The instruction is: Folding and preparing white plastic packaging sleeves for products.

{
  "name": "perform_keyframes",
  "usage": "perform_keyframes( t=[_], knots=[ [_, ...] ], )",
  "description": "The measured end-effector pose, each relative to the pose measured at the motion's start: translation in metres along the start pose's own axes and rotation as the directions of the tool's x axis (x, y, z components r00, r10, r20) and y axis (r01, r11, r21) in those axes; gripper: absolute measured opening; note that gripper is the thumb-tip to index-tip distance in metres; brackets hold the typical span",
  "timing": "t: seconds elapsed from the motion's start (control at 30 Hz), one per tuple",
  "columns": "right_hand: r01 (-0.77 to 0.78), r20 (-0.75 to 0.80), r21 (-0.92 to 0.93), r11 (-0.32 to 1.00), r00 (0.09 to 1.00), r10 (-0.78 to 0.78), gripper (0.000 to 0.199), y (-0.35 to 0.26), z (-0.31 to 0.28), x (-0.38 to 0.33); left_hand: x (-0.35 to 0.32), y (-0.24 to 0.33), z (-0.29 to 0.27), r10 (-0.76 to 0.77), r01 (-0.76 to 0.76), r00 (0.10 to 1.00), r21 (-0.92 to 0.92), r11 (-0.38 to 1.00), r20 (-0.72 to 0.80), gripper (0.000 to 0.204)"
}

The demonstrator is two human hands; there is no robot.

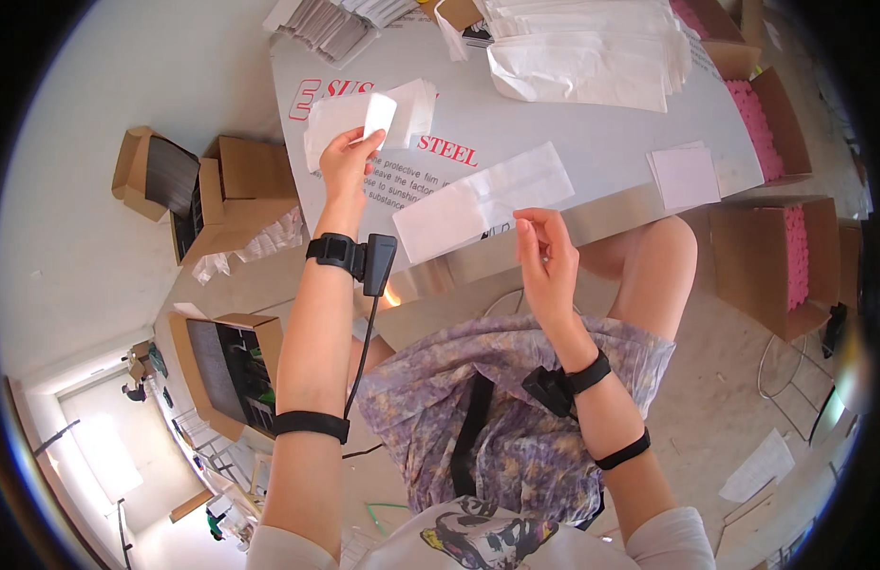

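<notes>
- Left hand [348, 163], upper centre-left of frame: fingers pinched on a small white slip [379, 114], held over a loose white paper sheet [337, 119].
- Right hand [546, 261], centre: fingertips closed on the lower right corner of a long white envelope [482, 201].
- Envelope's long axis rising from lower left to upper right; slip up and left of it, nearer the left hand.
- Upper centre: stack of white envelopes [592, 52]. Right of centre: small white square pad [685, 176].
- Right edge: brown boxes of pink pieces [758, 123].
- Steel table [554, 123] film printed in red and black.
</notes>
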State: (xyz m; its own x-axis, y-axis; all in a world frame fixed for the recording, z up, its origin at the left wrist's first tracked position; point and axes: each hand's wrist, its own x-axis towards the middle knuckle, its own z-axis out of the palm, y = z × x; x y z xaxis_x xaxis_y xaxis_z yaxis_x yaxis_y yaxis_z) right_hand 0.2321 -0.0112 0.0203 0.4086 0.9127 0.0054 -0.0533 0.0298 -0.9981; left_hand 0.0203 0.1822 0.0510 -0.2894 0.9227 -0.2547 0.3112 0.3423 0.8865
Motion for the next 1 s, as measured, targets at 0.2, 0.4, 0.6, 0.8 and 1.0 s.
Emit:
perform_keyframes(
  t=[0.2, 0.4, 0.6, 0.8, 1.0],
  knots=[
    [0.009, 0.121, -0.104, 0.995, 0.993, 0.004, 0.014, -0.002, -0.002, -0.008, -0.035, 0.020, -0.030, 0.013, 0.009, 0.996, -0.254, 0.967, 0.083, 0.022],
    [0.456, 0.278, -0.158, 0.876, 0.871, -0.404, 0.066, -0.077, 0.017, -0.042, -0.197, 0.062, -0.060, 0.228, -0.217, 0.963, -0.085, 0.972, 0.145, 0.015],
    [0.572, 0.277, -0.172, 0.802, 0.810, -0.517, 0.069, -0.108, 0.023, -0.084, -0.272, 0.050, -0.076, 0.193, -0.076, 0.947, -0.404, 0.912, 0.257, 0.021],
    [0.706, 0.316, -0.230, 0.670, 0.705, -0.635, 0.052, -0.131, 0.004, -0.114, -0.302, 0.032, -0.082, 0.238, 0.077, 0.890, -0.642, 0.763, 0.390, 0.043],
    [0.601, 0.308, -0.345, 0.721, 0.798, -0.518, 0.051, -0.145, -0.001, -0.142, -0.328, 0.019, -0.073, 0.278, 0.066, 0.898, -0.730, 0.680, 0.340, 0.047]
  ],
)
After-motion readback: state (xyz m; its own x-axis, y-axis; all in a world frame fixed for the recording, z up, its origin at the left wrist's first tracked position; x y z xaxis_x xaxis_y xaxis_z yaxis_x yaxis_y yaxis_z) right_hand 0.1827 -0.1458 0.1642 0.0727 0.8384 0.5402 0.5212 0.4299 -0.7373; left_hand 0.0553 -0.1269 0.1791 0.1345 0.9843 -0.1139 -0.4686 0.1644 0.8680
